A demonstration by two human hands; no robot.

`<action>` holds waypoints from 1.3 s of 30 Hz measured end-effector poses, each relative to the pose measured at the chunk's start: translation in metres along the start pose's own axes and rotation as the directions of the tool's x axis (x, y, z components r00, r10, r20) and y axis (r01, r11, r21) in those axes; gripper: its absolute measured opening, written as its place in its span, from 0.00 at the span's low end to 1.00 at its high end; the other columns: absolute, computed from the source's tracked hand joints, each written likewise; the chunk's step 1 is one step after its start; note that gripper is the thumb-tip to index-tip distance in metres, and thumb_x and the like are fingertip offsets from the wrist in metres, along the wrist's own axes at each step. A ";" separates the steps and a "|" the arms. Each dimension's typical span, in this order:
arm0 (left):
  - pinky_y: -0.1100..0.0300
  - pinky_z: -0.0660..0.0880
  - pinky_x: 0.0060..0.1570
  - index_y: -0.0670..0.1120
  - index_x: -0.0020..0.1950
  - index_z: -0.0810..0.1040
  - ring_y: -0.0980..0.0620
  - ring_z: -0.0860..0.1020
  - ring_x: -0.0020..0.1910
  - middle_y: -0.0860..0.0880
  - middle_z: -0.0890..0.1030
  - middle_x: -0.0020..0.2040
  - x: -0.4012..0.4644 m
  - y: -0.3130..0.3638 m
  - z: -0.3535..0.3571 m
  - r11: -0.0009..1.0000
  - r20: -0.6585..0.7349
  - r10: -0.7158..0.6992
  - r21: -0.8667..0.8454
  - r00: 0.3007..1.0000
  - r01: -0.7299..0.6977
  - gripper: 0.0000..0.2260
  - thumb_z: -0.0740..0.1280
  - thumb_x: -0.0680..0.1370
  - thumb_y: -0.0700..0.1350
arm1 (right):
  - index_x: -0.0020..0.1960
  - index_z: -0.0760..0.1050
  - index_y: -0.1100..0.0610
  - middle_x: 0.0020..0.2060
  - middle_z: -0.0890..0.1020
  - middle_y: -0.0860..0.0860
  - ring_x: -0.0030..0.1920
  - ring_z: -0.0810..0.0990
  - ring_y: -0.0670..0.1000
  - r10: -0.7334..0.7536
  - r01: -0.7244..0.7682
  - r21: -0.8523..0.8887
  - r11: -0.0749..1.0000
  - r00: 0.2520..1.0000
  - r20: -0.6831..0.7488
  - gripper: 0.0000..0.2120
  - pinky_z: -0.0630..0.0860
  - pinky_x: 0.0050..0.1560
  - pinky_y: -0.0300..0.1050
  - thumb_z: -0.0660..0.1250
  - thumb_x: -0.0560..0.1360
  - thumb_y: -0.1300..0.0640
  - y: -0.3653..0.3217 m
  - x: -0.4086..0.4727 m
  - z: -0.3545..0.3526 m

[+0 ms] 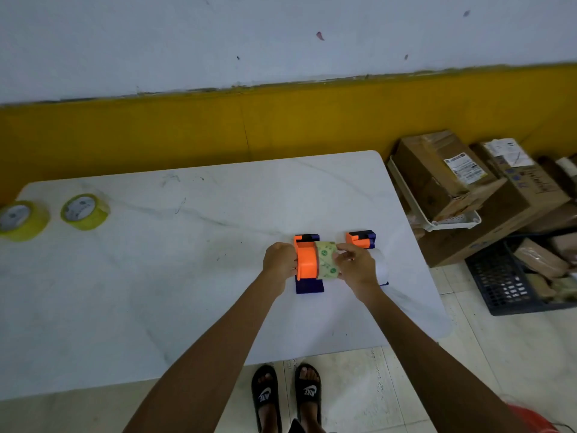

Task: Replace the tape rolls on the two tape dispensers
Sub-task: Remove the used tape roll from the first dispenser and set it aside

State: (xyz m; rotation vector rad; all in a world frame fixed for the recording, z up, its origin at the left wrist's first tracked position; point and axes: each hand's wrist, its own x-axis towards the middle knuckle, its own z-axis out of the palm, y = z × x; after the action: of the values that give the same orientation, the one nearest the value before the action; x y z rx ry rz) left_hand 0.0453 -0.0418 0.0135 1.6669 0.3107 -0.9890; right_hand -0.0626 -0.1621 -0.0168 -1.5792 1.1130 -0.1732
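both hands (279, 260) closed on dispenser (307, 262)

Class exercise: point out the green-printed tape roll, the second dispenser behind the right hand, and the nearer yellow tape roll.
green-printed tape roll (326, 260): head view, on its printed outer face.
second dispenser (361, 239): head view, on its orange top.
nearer yellow tape roll (85, 211): head view, on its yellow rim beside the core.

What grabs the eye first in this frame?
The orange dispenser at table centre, left hand bracing it while the right hand grips the printed roll on its side. A second dispenser sits just behind the right hand. Two yellow rolls lie at the table's far left.
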 end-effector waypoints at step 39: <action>0.51 0.79 0.49 0.43 0.46 0.79 0.45 0.80 0.48 0.45 0.81 0.46 -0.098 0.011 -0.482 0.898 -0.501 0.439 0.208 0.746 -0.389 0.03 0.67 0.74 0.40 | 0.55 0.80 0.57 0.44 0.85 0.60 0.46 0.85 0.58 -0.473 0.525 0.049 0.850 0.718 0.511 0.13 0.84 0.43 0.61 0.69 0.72 0.53 -0.194 -0.209 0.446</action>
State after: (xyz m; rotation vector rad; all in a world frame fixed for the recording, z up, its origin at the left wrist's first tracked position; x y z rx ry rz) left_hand 0.2071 0.4133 0.1085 1.9705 0.2435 -0.1816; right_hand 0.2145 0.2787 0.0796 -1.8507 0.2616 -0.0492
